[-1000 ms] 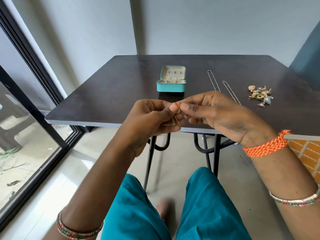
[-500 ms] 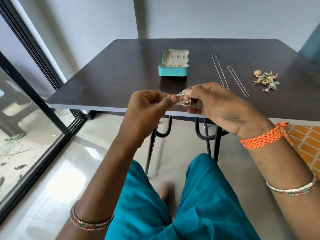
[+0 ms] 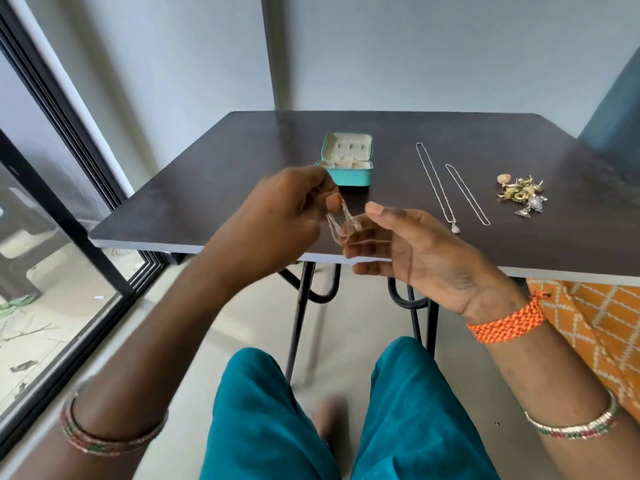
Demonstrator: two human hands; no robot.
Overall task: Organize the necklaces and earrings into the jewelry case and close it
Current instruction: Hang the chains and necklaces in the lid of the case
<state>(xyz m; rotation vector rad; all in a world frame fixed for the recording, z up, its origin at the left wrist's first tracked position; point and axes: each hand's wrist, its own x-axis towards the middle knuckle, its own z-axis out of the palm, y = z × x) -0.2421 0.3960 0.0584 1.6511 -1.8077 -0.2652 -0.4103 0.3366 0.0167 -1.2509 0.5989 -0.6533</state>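
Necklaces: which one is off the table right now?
The folded necklace, pinched in the left hand over the open right hand. The other two necklaces lie stretched straight on the table.

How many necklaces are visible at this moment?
3. One folded chain is pinched in the left hand; two lie straight on the table, a pendant necklace and a plain chain beside it.

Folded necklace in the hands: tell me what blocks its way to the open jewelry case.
Nothing visible does. The left hand pinches the folded necklace above the table's near edge, the right hand open beside it. The open jewelry case sits just beyond, only bare tabletop between.
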